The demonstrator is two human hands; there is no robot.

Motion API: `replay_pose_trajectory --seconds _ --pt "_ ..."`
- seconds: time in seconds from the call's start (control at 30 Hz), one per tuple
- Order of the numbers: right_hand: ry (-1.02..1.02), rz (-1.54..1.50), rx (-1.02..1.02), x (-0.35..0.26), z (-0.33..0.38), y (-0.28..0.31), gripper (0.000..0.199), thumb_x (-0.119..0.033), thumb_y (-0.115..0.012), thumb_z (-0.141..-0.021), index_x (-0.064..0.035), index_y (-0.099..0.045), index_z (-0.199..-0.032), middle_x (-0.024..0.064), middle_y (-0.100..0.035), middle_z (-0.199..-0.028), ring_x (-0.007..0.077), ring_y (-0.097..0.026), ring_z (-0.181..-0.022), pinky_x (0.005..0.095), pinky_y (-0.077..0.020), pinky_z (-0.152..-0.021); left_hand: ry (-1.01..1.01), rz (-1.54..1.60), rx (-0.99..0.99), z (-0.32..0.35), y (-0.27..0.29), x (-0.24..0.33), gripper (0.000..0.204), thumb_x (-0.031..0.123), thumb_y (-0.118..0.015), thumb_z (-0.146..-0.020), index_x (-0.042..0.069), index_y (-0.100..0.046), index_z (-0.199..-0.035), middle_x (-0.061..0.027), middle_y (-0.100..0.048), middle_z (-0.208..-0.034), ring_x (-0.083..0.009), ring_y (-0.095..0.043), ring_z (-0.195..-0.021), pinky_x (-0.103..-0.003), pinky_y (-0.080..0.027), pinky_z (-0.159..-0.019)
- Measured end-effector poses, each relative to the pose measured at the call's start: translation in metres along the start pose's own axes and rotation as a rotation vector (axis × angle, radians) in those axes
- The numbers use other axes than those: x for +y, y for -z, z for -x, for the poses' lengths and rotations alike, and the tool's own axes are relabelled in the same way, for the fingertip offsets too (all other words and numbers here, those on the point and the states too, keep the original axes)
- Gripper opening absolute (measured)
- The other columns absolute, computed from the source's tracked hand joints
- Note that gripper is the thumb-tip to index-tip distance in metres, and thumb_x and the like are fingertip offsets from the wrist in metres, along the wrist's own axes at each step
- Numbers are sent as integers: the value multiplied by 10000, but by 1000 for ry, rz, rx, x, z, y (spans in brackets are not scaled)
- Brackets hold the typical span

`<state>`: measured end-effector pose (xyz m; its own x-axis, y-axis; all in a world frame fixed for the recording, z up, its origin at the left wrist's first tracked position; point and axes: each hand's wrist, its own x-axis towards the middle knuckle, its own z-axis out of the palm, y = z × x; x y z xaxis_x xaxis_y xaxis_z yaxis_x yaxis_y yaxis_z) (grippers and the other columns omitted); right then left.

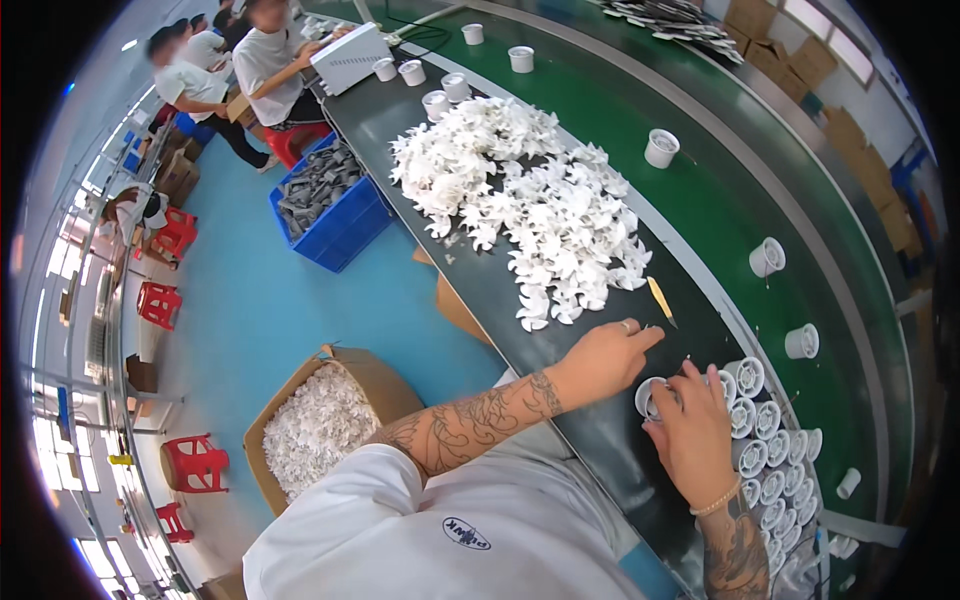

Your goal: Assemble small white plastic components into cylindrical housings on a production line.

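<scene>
We are in the middle of handling the cups, it seems, one at a time. Our right hand (695,440) is bent around a white cup (645,400), with thumb and finger closed on it, at the near right of the dark surface (625,450). Just right of that hand, many more cups (768,420) lie close together in rows. Our left hand (608,358) is beside the cup, a bit to the far left, with its fingertips close together; we cannot tell if they pinch a small part. A big heap of white curvy pieces (570,220) sits farther off, and a yellow tool (659,298) lies between the heap and our hands. We think the step is working on this cup. The next move seems to call for a still right hand and a soft, careful left hand, so the cup does not tip or bump the rows.
</scene>
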<state>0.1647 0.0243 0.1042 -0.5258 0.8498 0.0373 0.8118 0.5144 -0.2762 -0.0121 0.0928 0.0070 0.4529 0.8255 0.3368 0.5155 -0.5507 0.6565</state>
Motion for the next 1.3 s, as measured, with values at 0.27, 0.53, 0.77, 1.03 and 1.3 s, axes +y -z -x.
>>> replay_pose_trajectory --seconds 0.27,0.53,0.77,1.03,1.3 --pt "-48 -30 89 -32 13 -42 628 -54 -748 -750 2 -491 -1320 218 -534 -1204 424 -534 -1059 482 -449 -920 53 144 119 19 6 1 222 128 -613 -884 54 -581 -1090 -158 -629 -834 -354 -633 -750 -439 -512 -676" --pt "-468 -434 329 -63 18 -108 661 -133 -782 -756 39 -465 -1310 240 -546 -1288 392 -522 -1195 457 -401 -1023 559 962 -34 44 18 -12 303 182 -587 -975 11 -513 -1214 -75 -678 -974 -139 -662 -887 -305 -539 -779" --pt "-439 -568 707 -68 18 -80 535 59 -677 -752 14 -494 -1253 209 -382 -1399 374 -436 -1281 425 -407 -1039 442 1421 -120 74 56 51 233 87 -532 -996 52 -481 -1221 -160 -550 -1366 -180 -537 -1215 -340 -429 -1034" --pt "-285 -1233 731 -51 41 -51 681 117 -559 -779 -34 -364 -1414 176 -409 -1429 270 -478 -1263 366 -444 -1018 505 1545 -89 62 58 89 249 44 -536 -983 40 -484 -1227 -91 -624 -1218 -92 -572 -1065 -244 -453 -912" --pt "-364 -1838 789 -48 48 -49 621 -532 -384 -1007 -30 -412 -1371 121 -582 -1148 204 -582 -1052 350 -469 -929 -5 813 -101 49 61 96 273 -56 -655 -856 -14 -641 -1125 -88 -604 -1044 -165 -582 -944 -297 -491 -777"
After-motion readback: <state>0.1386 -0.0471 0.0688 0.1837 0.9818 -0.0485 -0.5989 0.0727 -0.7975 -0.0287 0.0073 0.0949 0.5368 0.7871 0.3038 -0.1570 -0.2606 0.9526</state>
